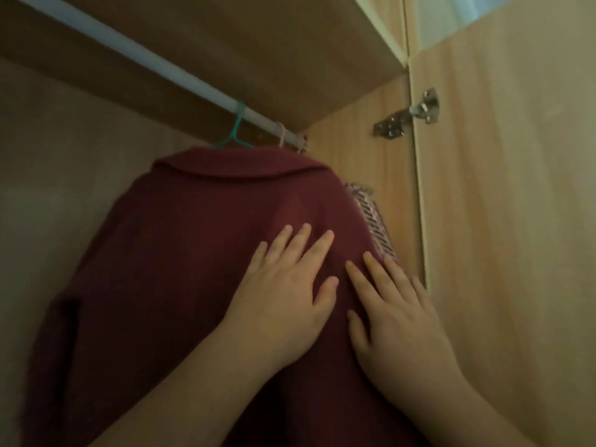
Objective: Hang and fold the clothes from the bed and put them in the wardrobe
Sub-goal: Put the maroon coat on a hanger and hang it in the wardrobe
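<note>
The coat [193, 237] is hung on a green hanger [237, 133] near the right end of the rail [129, 48]. It is pressed by the left hand [283, 298] and right hand [396, 317], fingers laid flat, nothing gripped.

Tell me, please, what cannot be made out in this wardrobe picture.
Head view:
- Patterned garment: mostly hidden behind the maroon coat.
- Coat's hem: cut off by the bottom edge.
- Green hanger: shoulders covered by the coat's collar.
- Pink hangers: loads hidden behind the coat.
</note>
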`<state>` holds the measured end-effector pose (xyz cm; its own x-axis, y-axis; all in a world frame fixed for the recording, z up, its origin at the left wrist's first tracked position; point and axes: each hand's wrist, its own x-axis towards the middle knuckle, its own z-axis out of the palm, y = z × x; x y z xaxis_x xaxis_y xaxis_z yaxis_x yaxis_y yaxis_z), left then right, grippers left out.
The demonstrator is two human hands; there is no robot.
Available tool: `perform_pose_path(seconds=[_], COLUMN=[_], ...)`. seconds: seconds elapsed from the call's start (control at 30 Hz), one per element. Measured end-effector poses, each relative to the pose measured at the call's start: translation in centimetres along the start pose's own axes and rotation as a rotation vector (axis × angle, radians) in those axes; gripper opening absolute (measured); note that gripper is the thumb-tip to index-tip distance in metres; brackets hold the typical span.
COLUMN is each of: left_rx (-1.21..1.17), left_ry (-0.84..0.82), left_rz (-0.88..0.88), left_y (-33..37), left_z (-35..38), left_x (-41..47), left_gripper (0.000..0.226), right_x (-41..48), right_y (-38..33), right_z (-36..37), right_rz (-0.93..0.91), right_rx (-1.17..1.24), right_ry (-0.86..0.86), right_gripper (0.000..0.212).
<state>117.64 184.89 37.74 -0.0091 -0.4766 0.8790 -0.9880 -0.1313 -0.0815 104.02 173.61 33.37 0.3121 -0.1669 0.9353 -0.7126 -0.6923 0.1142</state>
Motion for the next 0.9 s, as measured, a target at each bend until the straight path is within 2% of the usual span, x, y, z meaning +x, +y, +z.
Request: perform_pose_path(seconds=[0.1,0.23,0.37,0.47,0.57,0.73,0.9], left_rx=[0.050,-0.039,-0.108,-0.137,-0.211,-0.432,-0.564], left_ry=[-0.046,-0.170,-0.382,-0.615,-0.754,-0.913,-1.054], left_rz=[0.027,0.030,-0.007,0.078,0.134,0.200,0.332], left_y=[3.6,9.3,17.0,24.0,32.0,48.4,62.5], left_z=[3.1,7.0,9.9,11.0,11.7,10.4,8.9], left_x=[-4.4,-11.9,-22.0,-29.0,-34.3,-41.2,-46.2], left_gripper=[0.064,0.068,0.069,0.069,0.069,0.070,0.071], right_x=[-7.5,-17.5,-28.1,-37.5,-46.9,-60.3,-69.5], right_y=[2.1,4.7,7.4,10.2,14.2,21.7,24.9], right_z=[-1.4,-4.1,-8.5,-12.7,-19.1,-32.4,-43.8], right_rz=[0.047,0.102,0.249,0.339,0.462,0.721,0.907], right_rx=[0.024,0.053,0.067,0.067,0.008,-0.241,-0.381], right_ry=[-0.099,-0.223,-0.392,-0.509,-0.593,-0.767,-0.878], right_gripper=[0.065,0.065,0.064,0.067,0.072,0.070,0.068])
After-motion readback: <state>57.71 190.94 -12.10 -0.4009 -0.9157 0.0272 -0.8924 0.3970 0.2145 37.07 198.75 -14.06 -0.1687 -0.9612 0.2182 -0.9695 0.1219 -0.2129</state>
